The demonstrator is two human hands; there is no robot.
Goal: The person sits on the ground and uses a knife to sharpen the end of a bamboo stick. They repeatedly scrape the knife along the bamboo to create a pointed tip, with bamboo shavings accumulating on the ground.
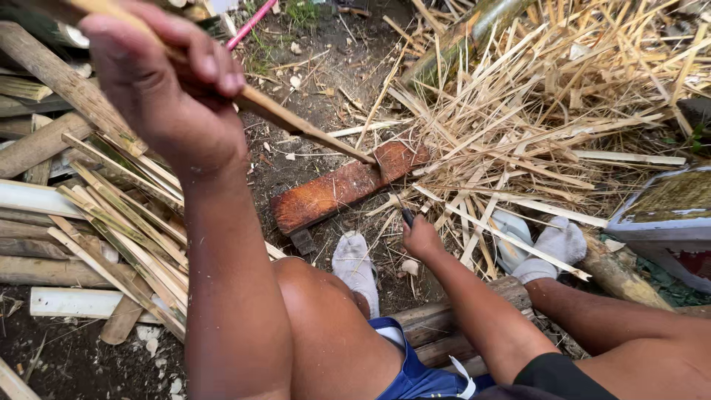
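The long tan bamboo stick (296, 122) slants from 11 o'clock down to its tip on the reddish-brown wooden plank (348, 185) at the centre. The left hand (167, 89) has its fingers curled tight around the stick's upper end. The right hand (421, 237), at 5 o'clock of the plank, is closed around a dark-handled blade (405, 215). Split pale bamboo strips (126, 215) lie at 9 o'clock, straw-coloured shavings (548, 111) at 2 o'clock
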